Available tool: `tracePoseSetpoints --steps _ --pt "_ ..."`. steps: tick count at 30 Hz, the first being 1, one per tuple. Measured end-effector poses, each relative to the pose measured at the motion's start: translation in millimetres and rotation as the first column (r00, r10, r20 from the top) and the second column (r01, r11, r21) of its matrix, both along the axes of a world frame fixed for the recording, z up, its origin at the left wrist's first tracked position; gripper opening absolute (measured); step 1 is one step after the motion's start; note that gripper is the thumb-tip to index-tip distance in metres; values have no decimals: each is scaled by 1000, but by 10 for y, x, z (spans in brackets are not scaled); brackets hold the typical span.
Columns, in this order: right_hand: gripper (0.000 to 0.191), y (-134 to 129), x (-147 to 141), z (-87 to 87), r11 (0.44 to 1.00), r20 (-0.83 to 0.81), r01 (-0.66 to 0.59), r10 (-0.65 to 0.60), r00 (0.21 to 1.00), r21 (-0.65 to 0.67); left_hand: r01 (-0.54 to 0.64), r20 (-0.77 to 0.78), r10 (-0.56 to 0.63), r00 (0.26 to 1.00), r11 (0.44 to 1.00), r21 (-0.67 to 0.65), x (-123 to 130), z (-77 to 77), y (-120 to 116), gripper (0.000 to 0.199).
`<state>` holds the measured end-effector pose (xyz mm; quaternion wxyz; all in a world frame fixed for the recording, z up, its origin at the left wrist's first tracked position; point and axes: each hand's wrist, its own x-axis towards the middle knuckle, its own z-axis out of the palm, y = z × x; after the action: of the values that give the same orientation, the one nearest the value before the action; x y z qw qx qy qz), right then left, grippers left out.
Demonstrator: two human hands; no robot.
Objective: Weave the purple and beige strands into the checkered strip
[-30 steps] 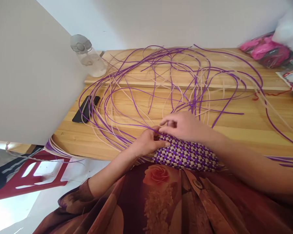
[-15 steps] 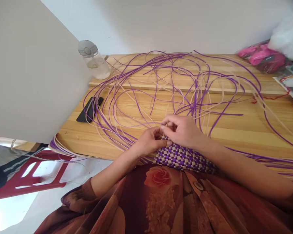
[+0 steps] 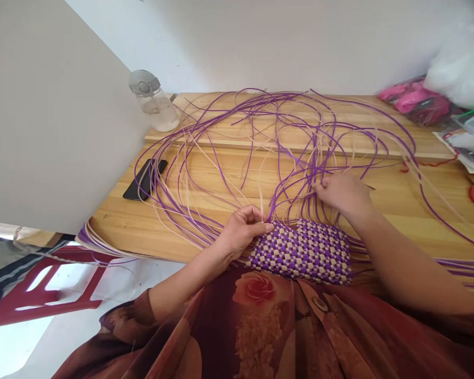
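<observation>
A flat checkered mat woven of purple and cream plastic strips (image 3: 302,251) is laid at the near edge of the light wooden bench (image 3: 398,210), against the person's lap. Its far left corner is pinched by the curled left hand (image 3: 245,231). Just beyond its far edge, loose purple and cream strips (image 3: 284,131) are gripped by the closed right hand (image 3: 342,192). Further left of the mat, a black phone (image 3: 144,179) and a clear plastic bottle (image 3: 154,102) are seen.

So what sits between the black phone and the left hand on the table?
In the head view, only loose purple and cream strips curve over bare wood table between the phone and left hand.
</observation>
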<state>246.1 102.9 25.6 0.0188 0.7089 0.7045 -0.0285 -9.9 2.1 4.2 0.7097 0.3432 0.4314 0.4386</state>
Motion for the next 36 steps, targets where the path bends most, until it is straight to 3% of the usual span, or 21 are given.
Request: tracePoseSetpoints --steps 2,4,7,9,11,13,19,21,22,24,27,29,33,36 --pt "33 -65 -75 70 990 -32 4 1 999 138 1 15 -1 1000 1000 1 0 -6 -5 37" --pt "29 -185 -213 126 942 -187 -119 184 965 314 3 22 -3 1000 1000 -7 1 -16 -4 37" --pt "27 -389 -484 121 778 -356 -453 611 707 435 8 37 -8 999 1000 -2 2 -23 4 37" --pt "27 -475 -625 71 667 -341 -607 744 575 433 12 41 -12 999 1000 7 1 -16 8 36" --pt "26 -509 -689 30 624 -297 -635 779 552 455 13 34 -14 999 1000 5 -2 -6 8 36" --pt "24 -523 -683 36 623 -291 -614 777 558 485 21 19 -21 1000 1000 -6 -10 2 8 36" --pt "26 -612 -556 228 546 -163 -563 792 588 621 81 -57 -87 995 991 -109 -53 13 19 38" --pt "23 -643 -544 256 555 -192 -537 786 587 635 110 -80 -123 989 982 -153 -66 23 23 39" --pt "21 -657 -548 258 590 -239 -546 779 580 595 117 -90 -133 987 981 -158 -71 29 24 39" --pt "19 -690 -575 253 680 -339 -584 730 593 443 123 -107 -138 985 983 -137 -80 39 24 39" --pt "26 -747 -634 261 777 -338 -586 629 700 231 133 -122 -146 982 985 -115 -88 52 15 39" --pt "27 -767 -645 284 780 -285 -606 623 728 156 133 -125 -148 981 984 -121 -87 60 6 39" --pt "29 -657 -462 298 736 -305 -677 643 703 -9 111 -140 -128 982 986 -125 -68 73 -5 37" --pt "31 -484 -184 261 798 -309 -603 580 754 27 104 -143 -126 982 983 -149 -50 73 -8 35"
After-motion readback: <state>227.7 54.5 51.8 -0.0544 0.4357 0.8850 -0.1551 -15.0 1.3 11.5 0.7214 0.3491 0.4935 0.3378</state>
